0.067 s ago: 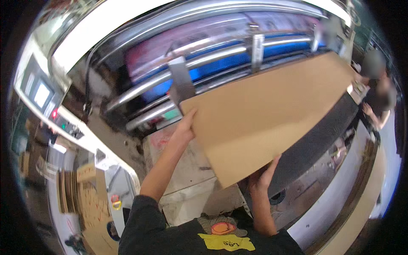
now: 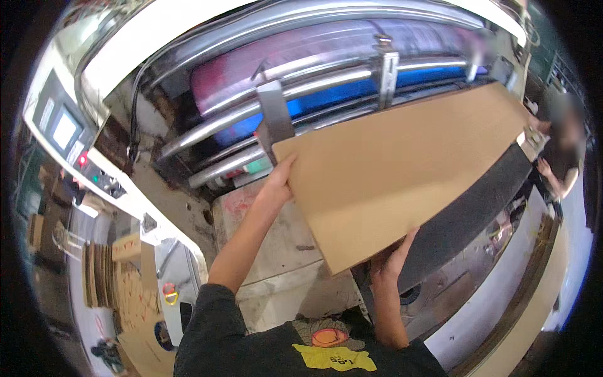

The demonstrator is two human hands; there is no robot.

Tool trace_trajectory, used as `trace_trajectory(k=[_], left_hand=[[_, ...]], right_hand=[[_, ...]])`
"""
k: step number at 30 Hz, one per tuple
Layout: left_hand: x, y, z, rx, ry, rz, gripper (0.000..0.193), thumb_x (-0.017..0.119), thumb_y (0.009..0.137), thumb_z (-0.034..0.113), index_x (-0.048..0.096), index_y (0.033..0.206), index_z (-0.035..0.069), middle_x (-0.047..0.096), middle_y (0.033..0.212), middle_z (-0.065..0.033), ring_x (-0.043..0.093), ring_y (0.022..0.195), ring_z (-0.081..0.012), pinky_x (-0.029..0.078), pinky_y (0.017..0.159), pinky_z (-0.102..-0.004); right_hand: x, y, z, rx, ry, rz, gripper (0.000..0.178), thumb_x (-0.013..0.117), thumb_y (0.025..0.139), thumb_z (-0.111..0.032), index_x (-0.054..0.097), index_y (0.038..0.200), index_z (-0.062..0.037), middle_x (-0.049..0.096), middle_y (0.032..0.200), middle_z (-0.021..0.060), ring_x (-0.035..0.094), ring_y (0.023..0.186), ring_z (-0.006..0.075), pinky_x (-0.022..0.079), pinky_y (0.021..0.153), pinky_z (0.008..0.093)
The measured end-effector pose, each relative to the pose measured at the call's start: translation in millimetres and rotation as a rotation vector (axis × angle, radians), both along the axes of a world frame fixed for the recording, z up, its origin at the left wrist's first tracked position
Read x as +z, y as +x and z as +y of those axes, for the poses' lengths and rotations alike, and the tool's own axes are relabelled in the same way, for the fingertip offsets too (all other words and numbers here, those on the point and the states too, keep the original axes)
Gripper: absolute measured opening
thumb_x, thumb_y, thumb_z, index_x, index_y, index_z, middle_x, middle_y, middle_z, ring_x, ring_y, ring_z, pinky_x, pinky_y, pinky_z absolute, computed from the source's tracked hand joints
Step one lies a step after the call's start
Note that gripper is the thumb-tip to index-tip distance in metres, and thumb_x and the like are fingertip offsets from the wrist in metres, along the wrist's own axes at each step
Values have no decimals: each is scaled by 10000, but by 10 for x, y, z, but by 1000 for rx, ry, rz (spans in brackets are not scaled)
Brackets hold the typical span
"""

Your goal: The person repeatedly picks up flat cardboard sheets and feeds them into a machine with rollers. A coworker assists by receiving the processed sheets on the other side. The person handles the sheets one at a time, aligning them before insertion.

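A large brown cardboard sheet [image 2: 402,169] is held flat over the feed end of a printing machine [image 2: 264,94], its far end reaching toward a second person [image 2: 562,151] whose face is blurred. The sheet's left edge is gripped by the left hand [image 2: 276,182], with the fingers hidden under the board. The near corner is clasped by the right hand [image 2: 389,261], its fingers curled up around the edge. Metal rollers [image 2: 213,125] are partly covered by the sheet. Stacked cardboard [image 2: 100,276] at lower left is hard to make out.
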State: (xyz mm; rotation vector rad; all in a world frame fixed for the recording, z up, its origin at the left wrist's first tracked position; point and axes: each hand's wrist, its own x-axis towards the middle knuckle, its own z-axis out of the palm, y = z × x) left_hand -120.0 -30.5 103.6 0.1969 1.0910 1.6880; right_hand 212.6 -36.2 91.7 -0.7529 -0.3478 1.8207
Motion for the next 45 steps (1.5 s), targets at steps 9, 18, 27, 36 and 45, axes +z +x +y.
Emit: trace_trajectory(k=[9, 18, 27, 36, 45], left_hand=[[289, -60, 330, 163, 138, 12, 414, 559, 1023, 341, 588, 1326, 60, 662, 1273, -81, 625, 1165, -249, 505, 1014, -428], [-1342, 1830, -1938, 196, -536, 734, 648, 552, 1034, 345, 388, 1497, -78, 427, 1543, -228, 392, 1438, -319, 278, 1195, -398], [-1590, 1867, -2885, 45, -762, 848, 550, 600, 1021, 311, 481, 1428, -39, 516, 1439, -252, 470, 1371, -333, 339, 1162, -405], [-1465, 1459, -1601, 442, 127, 1089, 571, 401, 1063, 306, 342, 1520, -31, 347, 1576, -227, 287, 1505, -317, 201, 1243, -440], [-1542, 1182, -348, 547, 170, 1183, 1002, 299, 970, 719, 35, 1602, -12, 47, 1685, -197, 75, 1556, -337, 75, 1254, -502]], right_hand=[[200, -477, 309, -49, 114, -64, 868, 462, 987, -678, 288, 1548, -40, 365, 1560, 120, 367, 1415, 287, 285, 1188, 429], [-964, -684, 220, -237, 610, -961, 785, 301, 1093, -474, -27, 1593, 35, -40, 1685, 203, -13, 1561, 320, 44, 1261, 424], [-1094, -1549, 611, -558, 725, -1163, 925, 381, 1019, -600, 50, 1595, 44, 37, 1674, 241, 59, 1555, 354, 60, 1256, 471], [-1298, -1452, 718, -580, 580, -782, 1075, 612, 921, -569, 48, 1593, 50, 121, 1654, 239, 137, 1536, 340, 109, 1249, 456], [-1418, -1319, 818, -550, 510, -778, 907, 492, 1012, -501, 57, 1597, 38, 97, 1672, 211, 128, 1541, 329, 99, 1250, 465]])
